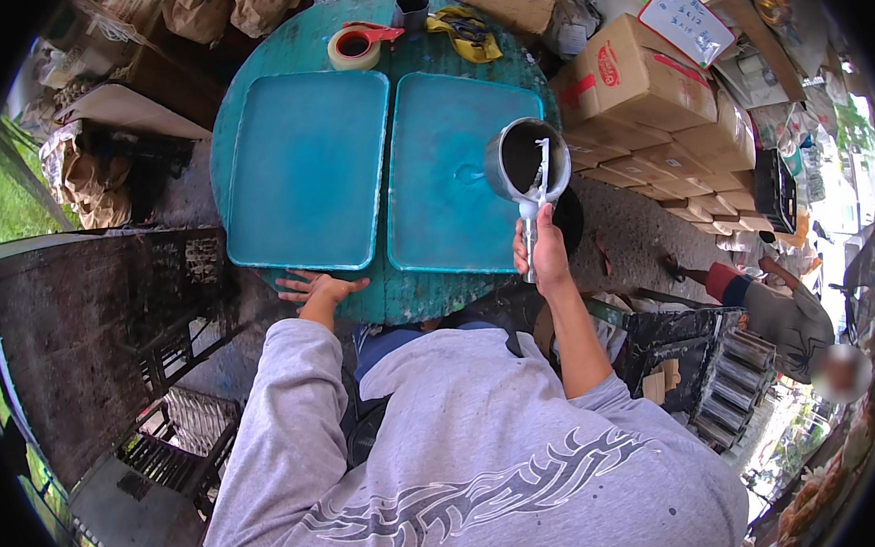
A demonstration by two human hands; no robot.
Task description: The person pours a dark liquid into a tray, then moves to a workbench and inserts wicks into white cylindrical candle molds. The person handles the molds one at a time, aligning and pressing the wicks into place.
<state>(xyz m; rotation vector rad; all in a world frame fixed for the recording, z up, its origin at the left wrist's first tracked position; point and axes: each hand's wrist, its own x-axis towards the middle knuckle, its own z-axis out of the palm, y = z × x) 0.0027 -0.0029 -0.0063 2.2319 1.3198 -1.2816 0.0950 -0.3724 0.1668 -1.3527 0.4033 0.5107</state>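
Note:
Two shallow teal rectangular trays lie side by side: the left tray [306,171] and the right tray [442,178]. Their surfaces are hazy, and a small round wet-looking patch shows near the middle of the right one. My right hand [546,247] is closed round the handle of a round metal dipper [499,164], held over the right tray's right side. White residue streaks the dipper's inner wall. With fingers spread, my left hand [320,291] rests at the table's front edge, just below the left tray, holding nothing.
The trays sit on a round green table [429,292]. At its far side are a tape roll [352,58], a dark cup [409,10] and a yellow crumpled packet [465,33]. Stacked cardboard boxes [636,81] stand right. Another person [780,308] is at the far right.

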